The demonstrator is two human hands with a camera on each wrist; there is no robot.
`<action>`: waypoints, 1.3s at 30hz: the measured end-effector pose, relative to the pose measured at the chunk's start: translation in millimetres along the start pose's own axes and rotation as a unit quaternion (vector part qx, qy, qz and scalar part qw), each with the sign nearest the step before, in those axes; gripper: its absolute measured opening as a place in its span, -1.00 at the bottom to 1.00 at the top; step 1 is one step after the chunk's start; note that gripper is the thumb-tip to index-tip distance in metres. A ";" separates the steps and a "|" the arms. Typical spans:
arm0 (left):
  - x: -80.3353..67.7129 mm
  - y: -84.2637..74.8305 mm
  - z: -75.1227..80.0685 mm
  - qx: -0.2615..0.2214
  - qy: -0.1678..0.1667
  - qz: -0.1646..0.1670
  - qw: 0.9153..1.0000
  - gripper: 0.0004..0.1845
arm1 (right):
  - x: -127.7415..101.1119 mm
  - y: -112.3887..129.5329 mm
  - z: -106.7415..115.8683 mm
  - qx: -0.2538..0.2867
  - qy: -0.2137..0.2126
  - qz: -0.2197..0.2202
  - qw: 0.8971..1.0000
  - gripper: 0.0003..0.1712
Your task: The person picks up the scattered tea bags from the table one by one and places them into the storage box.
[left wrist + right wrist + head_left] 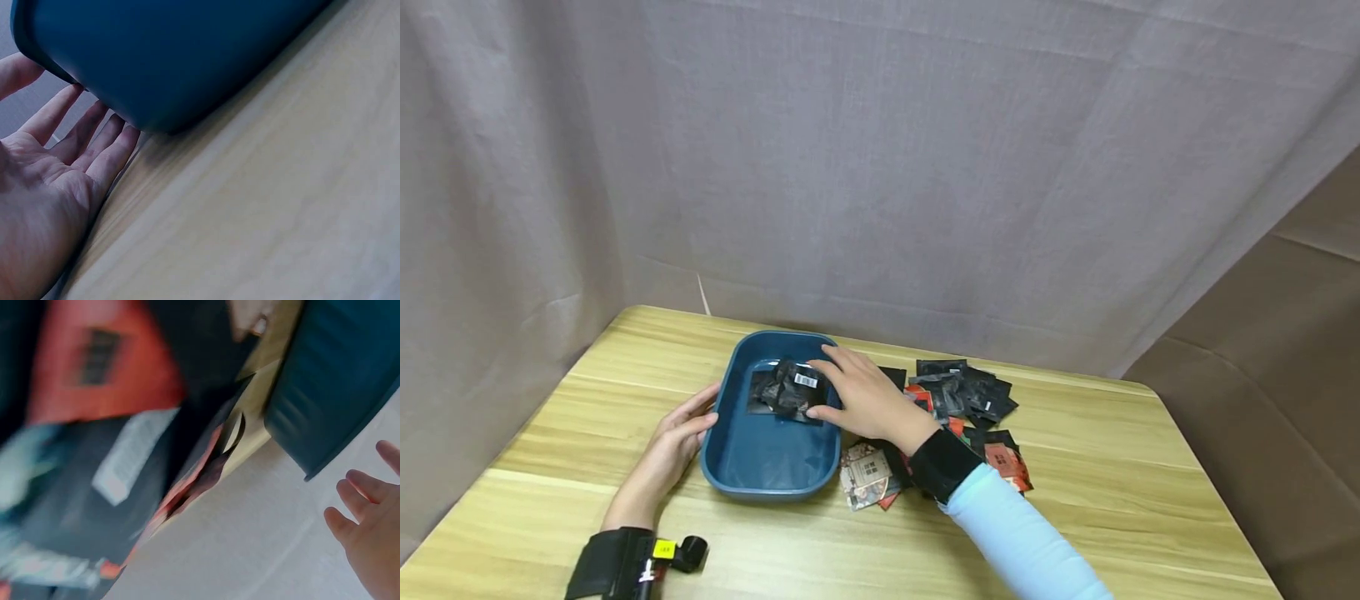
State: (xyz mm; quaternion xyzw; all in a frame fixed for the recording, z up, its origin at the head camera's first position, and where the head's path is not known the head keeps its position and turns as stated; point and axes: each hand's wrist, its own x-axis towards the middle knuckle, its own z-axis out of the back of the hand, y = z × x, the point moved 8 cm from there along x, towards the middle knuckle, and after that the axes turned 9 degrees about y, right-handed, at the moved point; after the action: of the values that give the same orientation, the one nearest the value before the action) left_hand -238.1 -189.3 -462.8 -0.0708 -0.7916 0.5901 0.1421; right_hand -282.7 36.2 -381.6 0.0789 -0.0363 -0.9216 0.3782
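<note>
A dark blue plastic tray [771,454] stands on the wooden table, with several black sachets [790,390] bunched in its far half; one shows a white barcode label. At the tray's left side is my left hand [679,433]; its fingers [112,150] touch the outer wall and look relaxed in the left wrist view. My right hand [876,400] reaches over the right rim with fingers spread, close to the sachets in the tray. Nothing shows in that right hand [375,519] in the right wrist view, where its fingers are extended near the tray's edge.
Right of the tray lies a loose pile of sachets: black ones [966,392] at the back, a red-labelled one [1000,458] and a beige-patterned one [867,475] nearer. My right forearm covers part of the pile. Grey cloth [880,167] hangs behind the table.
</note>
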 end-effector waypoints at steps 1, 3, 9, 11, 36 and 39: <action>0.1 -0.6 0.7 0.000 -0.001 -0.001 1.000 -0.36 | -5.8 0.0 0.4 -0.003 -0.004 0.005 1.000 -0.13; 0.0 -1.6 2.0 -0.002 0.000 -0.003 1.000 -0.37 | -16.9 0.5 0.0 -0.009 -0.009 0.013 1.000 -0.14; -3.6 -3.1 5.2 0.014 -0.007 0.010 1.000 -0.36 | -44.8 7.1 -6.0 -0.014 -0.022 0.049 0.998 -0.18; -4.4 -3.7 5.7 0.017 -0.010 0.014 1.000 -0.36 | -52.9 9.5 -7.6 -0.011 -0.025 0.057 0.998 -0.18; -5.0 -3.2 5.9 0.033 -0.016 0.019 0.999 -0.37 | -98.9 8.6 -58.4 -0.055 0.054 0.082 0.994 -0.10; -4.8 -3.3 5.2 0.029 -0.015 0.015 0.999 -0.36 | -98.6 8.2 -59.4 -0.054 0.048 0.081 0.994 -0.11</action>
State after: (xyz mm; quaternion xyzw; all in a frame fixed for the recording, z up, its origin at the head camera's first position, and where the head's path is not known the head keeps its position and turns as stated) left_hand -235.0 -196.3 -461.7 -0.0695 -0.7750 0.6159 0.1230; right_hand -197.5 99.2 -427.4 0.0991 0.0255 -0.8838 0.4566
